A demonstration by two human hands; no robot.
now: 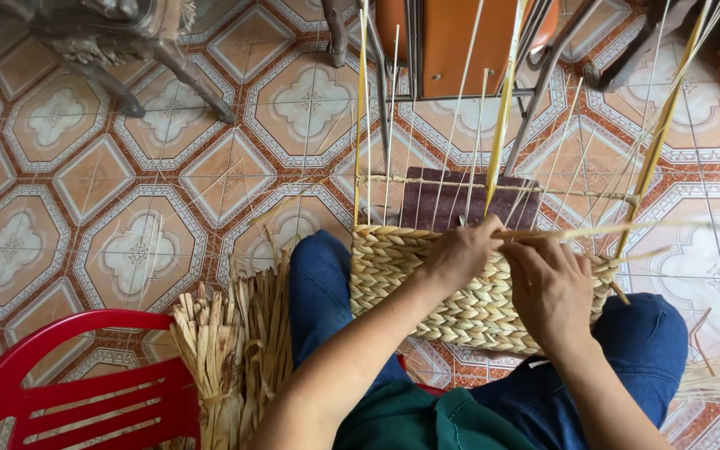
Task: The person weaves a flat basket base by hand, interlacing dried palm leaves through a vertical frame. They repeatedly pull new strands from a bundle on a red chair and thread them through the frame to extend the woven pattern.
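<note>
A half-woven straw basket [393, 275] rests between my knees, with thin upright stakes rising from its rim around a dark block. My left hand [458, 254] presses on the top edge of the weave with its fingers curled over the rim. My right hand [550, 283] is beside it, pinching a pale straw strand [627, 231] that runs off to the right. Both hands meet at the basket's upper rim.
A bundle of dried straw [231, 350] lies on the patterned tile floor by my left knee. A red plastic chair [85, 387] stands at the lower left. An orange chair with metal legs [460, 42] and a carved table leg [127, 50] stand at the far side.
</note>
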